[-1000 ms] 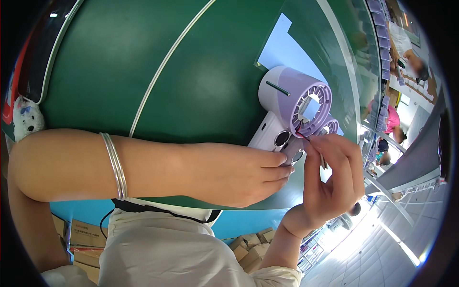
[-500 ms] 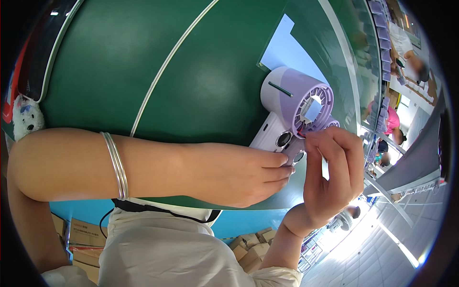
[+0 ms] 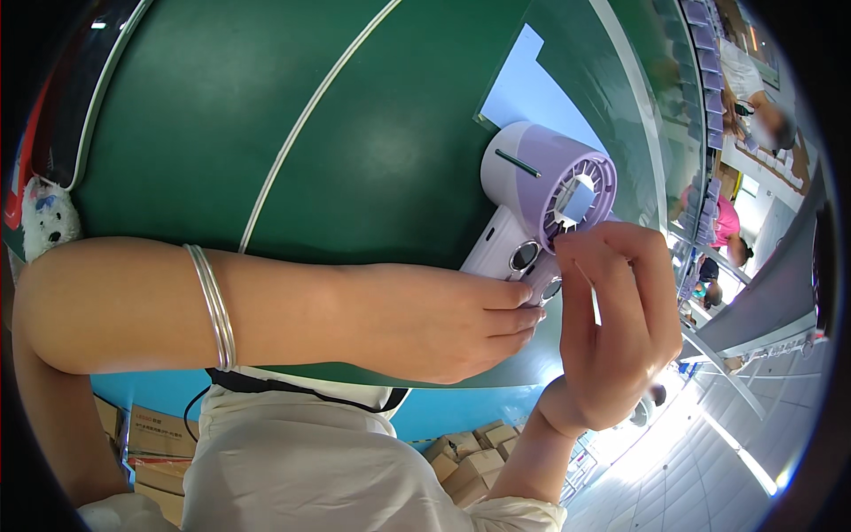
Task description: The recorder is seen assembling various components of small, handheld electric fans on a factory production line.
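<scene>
A lilac and white handheld fan [image 3: 532, 164] lies tilted on the green table, its round open end with ribs facing right. A pale square piece [image 3: 579, 202] sits in the middle of that opening. My left hand [image 3: 452, 324] is wrapped round the lower end of the fan's handle, beside two dark round windows. At the lower rim of the opening, my right hand [image 3: 625, 310] pinches with thumb and forefinger; what lies between the fingertips is hidden. Small dark and red bits, perhaps wires, show near those fingertips.
A green mat [image 3: 266, 115] with a pale line covers the table. Beyond the fan lies a light blue sheet [image 3: 514, 84]. A white plush toy [image 3: 51, 217] hangs at the far left. Cardboard boxes [image 3: 474, 474] stand below. Several people work at the right, past a row of lilac parts [image 3: 706, 62].
My right hand has moved slightly up and left, its fingertips closer in to the fan's opening. My left hand and the fan have barely shifted.
</scene>
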The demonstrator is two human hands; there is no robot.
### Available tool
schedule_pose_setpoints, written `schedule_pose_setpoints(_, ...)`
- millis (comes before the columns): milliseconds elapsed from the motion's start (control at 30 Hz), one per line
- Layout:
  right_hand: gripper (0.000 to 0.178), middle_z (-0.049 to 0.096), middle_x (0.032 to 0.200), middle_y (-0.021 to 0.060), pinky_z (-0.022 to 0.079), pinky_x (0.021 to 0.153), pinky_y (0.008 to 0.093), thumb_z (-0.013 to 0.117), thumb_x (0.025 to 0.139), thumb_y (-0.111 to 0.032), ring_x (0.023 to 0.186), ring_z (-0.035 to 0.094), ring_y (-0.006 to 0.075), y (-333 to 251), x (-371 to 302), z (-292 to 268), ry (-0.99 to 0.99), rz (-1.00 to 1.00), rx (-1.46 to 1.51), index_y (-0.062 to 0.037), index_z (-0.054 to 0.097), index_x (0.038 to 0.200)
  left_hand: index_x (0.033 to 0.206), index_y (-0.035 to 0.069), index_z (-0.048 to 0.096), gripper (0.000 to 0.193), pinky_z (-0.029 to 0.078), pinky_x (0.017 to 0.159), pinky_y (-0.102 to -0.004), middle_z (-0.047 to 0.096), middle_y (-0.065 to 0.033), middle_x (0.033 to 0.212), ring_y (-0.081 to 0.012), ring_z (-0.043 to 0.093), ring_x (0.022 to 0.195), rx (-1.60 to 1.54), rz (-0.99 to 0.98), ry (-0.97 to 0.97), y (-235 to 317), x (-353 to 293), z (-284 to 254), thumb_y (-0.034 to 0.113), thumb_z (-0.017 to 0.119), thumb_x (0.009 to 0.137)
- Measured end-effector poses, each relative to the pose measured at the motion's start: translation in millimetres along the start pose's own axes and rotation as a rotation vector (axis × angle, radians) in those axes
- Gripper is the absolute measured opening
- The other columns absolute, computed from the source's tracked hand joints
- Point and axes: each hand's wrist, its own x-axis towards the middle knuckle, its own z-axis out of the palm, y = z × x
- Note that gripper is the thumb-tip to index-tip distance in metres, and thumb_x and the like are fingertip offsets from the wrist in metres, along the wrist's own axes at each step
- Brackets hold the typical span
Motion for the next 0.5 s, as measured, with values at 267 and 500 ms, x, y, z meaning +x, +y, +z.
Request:
schedule_pose_setpoints(267,0.027,0.065,0.080,0.0104,0.047,0.063,0.0279,0.074,0.063,0.017,0.070,0.061,0.0209,2,-2,-4,-0.022,0.038,0.113,0.0035,0.067,0.086,0.122,0.001,0.067,0.039,0.034,0.114,-0.0368,0.063,-0.0079,0.132,-0.0228,0.054,0.127,0.013,-0.002,0.005,1,1,2,0.023,0.057,0.091)
schedule_pose_setpoints(500,0.025,0.064,0.072,0.0095,0.047,0.056,0.0303,0.078,0.058,0.010,0.062,0.061,0.0239,7,-2,1,0.118,0.083,0.239,0.0011,0.068,0.079,0.119,0.001,0.068,0.038,0.035,0.114,-0.0371,0.064,-0.0081,0.130,-0.0234,0.055,0.126,0.004,0.010,0.035,0,3,5,0.023,0.058,0.090)
